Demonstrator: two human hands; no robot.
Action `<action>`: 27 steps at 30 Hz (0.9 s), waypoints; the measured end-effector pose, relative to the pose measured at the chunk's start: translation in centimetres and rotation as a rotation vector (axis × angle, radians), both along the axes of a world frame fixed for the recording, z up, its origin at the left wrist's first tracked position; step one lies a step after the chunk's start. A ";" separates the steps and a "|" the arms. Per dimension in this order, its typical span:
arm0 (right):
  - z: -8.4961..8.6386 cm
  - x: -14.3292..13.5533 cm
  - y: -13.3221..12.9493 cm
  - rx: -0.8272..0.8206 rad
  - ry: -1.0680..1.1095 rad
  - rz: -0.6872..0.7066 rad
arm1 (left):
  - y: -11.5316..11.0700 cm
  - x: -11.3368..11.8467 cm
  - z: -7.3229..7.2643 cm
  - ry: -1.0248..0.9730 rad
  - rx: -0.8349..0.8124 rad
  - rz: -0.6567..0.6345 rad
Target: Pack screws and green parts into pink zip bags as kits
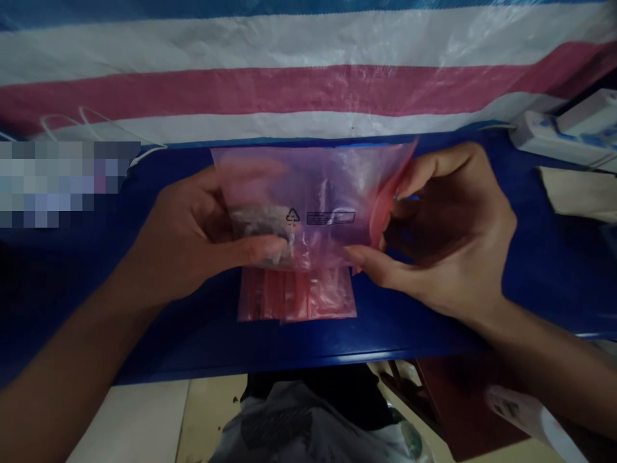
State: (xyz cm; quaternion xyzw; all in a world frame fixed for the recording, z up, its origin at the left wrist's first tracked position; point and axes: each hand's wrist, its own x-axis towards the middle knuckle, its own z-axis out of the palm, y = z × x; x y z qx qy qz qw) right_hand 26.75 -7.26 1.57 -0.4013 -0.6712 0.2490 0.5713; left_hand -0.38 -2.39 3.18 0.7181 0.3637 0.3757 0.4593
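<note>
A clear pink plastic bag [328,186] with a black recycling mark is held up between both hands, over the blue table. My left hand [187,231] grips its left side, thumb in front and fingers behind. Inside the bag, by that thumb, sits a small greyish item [265,225] that I cannot make out. My right hand [443,231] is curled at the bag's right edge, with the fingers pinching the folded pink film there. Below the bag, more folded pink plastic bags [299,296] lie on the table.
The blue table [313,347] has its front edge near my lap. A striped tarpaulin [289,90] hangs behind. White boxes [544,138] and a beige paper piece [578,193] are at the right; white cables [91,125] run at the back left. A brown stool [472,399] stands below right.
</note>
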 end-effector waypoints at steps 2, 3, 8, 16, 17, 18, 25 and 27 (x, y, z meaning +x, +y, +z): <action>-0.1 0.0 0.1 0.072 -0.012 -0.008 | 0.0 0.0 0.2 0.024 -0.006 0.025; -0.1 0.0 0.1 0.089 -0.007 -0.016 | 0.0 0.1 0.3 0.048 0.002 0.069; 0.1 0.3 0.2 0.022 0.110 0.001 | 0.2 0.3 0.8 0.187 0.085 0.250; -0.1 0.4 0.7 0.137 0.139 -0.041 | -0.5 0.3 0.6 0.259 0.236 0.413; -0.1 0.5 0.6 0.154 0.106 -0.071 | -0.8 0.4 0.7 0.300 0.269 0.463; -0.1 0.6 0.6 0.177 0.072 -0.100 | -1.1 0.4 0.7 0.336 0.297 0.526; -0.4 0.2 0.3 0.179 0.058 -0.106 | -1.3 0.6 -0.5 0.273 0.472 0.568; -0.4 0.2 0.2 0.188 0.060 -0.120 | -1.0 0.7 -1.0 0.213 0.506 0.523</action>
